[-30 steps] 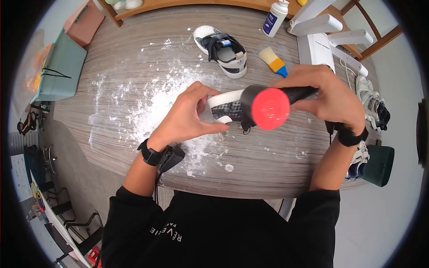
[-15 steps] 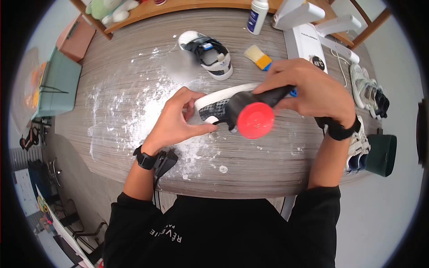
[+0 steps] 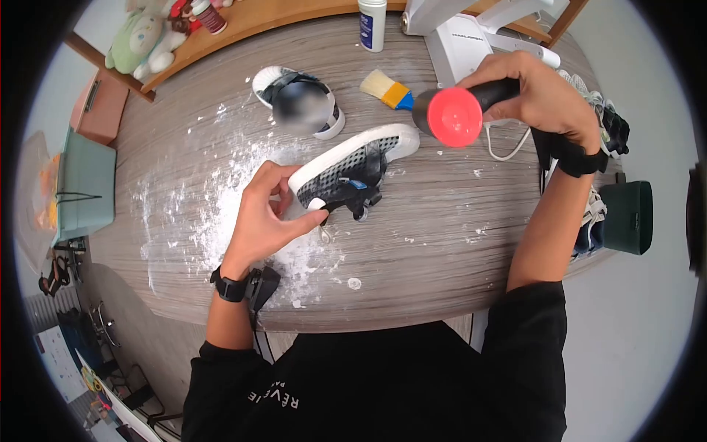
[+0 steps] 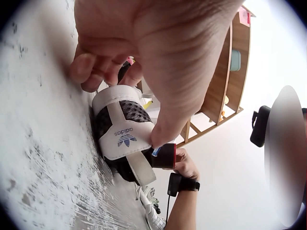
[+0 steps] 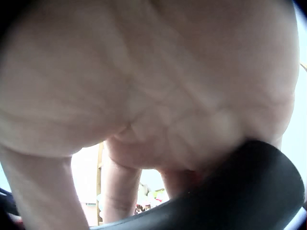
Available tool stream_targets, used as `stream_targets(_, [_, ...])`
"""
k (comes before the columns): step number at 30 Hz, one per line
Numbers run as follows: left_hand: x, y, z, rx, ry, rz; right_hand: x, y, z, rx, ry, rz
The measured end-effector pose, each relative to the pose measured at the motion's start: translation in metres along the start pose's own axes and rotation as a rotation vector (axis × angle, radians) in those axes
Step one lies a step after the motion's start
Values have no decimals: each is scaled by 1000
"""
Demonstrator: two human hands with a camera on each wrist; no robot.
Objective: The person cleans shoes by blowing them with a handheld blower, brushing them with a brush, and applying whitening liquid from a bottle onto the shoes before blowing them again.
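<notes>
A black-and-white sneaker [image 3: 346,173] lies on its side, white sole turned away from me. My left hand [image 3: 254,217] holds it by the heel, thumb on one side and fingers on the other. The left wrist view shows its white heel patch [image 4: 125,136] with a blue logo. In my right hand [image 3: 541,99] is a black hair dryer [image 3: 455,118] with a round red end, gripped by its handle. It is up and right of the sneaker's toe. In the right wrist view its black handle [image 5: 254,187] crosses below the palm.
A second sneaker [image 3: 269,79] stands behind, partly blurred. A flat paintbrush [image 3: 387,90], a white bottle [image 3: 372,29] and a white box [image 3: 449,51] are toward the back. White powder [image 3: 213,199] covers the table's left part. More shoes [image 3: 589,221] stand at the right edge.
The hair dryer has moved from in front of the sneaker to up and right of it, uncovering the toe and laces. The left hand keeps its hold on the heel. The head view has shifted.
</notes>
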State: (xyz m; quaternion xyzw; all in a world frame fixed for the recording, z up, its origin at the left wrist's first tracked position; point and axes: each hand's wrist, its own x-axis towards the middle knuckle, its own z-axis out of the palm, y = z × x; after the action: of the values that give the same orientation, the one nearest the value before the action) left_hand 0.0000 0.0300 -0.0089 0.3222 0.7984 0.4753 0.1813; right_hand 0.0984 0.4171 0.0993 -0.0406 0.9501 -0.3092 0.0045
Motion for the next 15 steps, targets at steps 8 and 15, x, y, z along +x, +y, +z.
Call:
stream_targets(8, [0,-3,1,-30,-18,12,11,-31,11,-5,-90,-180])
stream_targets(15, [-2,-3,2,-22,-45,-8,27,-35,32,123,-140,-168])
